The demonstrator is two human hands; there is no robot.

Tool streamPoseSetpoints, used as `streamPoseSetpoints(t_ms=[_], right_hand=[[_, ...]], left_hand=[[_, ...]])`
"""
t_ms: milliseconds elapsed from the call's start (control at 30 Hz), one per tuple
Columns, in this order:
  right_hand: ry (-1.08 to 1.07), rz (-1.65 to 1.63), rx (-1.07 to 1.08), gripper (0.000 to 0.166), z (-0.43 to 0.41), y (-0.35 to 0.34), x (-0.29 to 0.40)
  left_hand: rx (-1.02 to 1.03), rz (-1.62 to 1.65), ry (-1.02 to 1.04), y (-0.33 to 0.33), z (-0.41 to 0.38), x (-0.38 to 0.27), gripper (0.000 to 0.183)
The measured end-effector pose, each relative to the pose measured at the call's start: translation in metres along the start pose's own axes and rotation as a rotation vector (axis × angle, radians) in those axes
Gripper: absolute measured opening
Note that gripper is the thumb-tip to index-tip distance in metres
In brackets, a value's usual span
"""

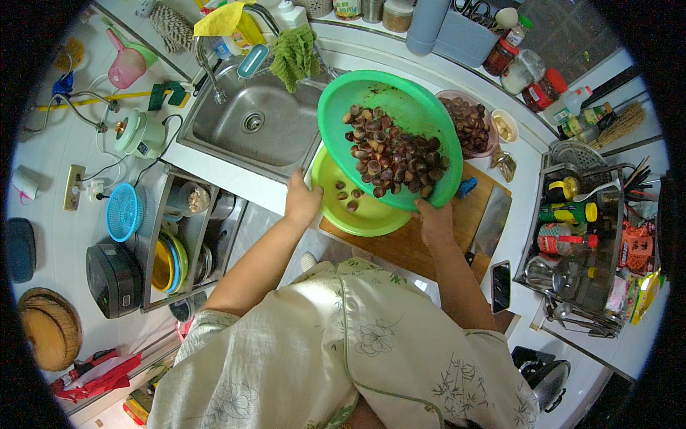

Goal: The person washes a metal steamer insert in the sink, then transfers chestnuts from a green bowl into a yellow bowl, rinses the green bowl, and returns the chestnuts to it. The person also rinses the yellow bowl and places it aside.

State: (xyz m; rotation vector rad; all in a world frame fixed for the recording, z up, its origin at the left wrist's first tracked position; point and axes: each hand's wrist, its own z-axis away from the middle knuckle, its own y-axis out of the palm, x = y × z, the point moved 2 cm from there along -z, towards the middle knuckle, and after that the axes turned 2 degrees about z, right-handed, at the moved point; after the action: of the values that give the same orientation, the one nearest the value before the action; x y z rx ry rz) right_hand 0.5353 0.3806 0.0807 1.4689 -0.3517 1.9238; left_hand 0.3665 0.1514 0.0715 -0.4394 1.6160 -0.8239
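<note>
My right hand [435, 221] grips the near rim of a green plastic basin [343, 88], which is tilted over a yellow-green basin [370, 222]. A pile of brown chestnuts [391, 150] lies in the green basin, with dark crumbs on its wall. Only a few chestnuts [351, 205] show in the yellow-green basin, whose far part is hidden by the green one. At its left rim my left hand [303, 201] holds on, thumb against the edge. Beneath it is a wooden cutting board [364, 238].
A stainless sink [225, 128] lies to the left. Behind the green basin stands a pink bowl [496, 142] of dark brown pieces beside a small white bowl [512, 118]. A cleaver [490, 214] rests on the board's right side, near a phone [501, 287] at the counter edge.
</note>
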Motion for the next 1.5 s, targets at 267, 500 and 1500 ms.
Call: streamPoseSetpoints(t_ms=[267,500,1500], right_hand=[[0.125,-0.135,-0.038,0.044,0.017,0.019,0.014],[0.090,-0.251,0.044,0.045,0.019,0.031,0.020],[0.092,-0.166,-0.104,0.047,0.001,0.000,0.009]], left_hand=[[0.163,0.049,0.490,0.001,-0.024,-0.097,0.044],[0.178,-0.264,0.519,0.019,-0.020,-0.123,0.043],[0.259,0.237,0.654,-0.017,-0.028,-0.076,0.039]])
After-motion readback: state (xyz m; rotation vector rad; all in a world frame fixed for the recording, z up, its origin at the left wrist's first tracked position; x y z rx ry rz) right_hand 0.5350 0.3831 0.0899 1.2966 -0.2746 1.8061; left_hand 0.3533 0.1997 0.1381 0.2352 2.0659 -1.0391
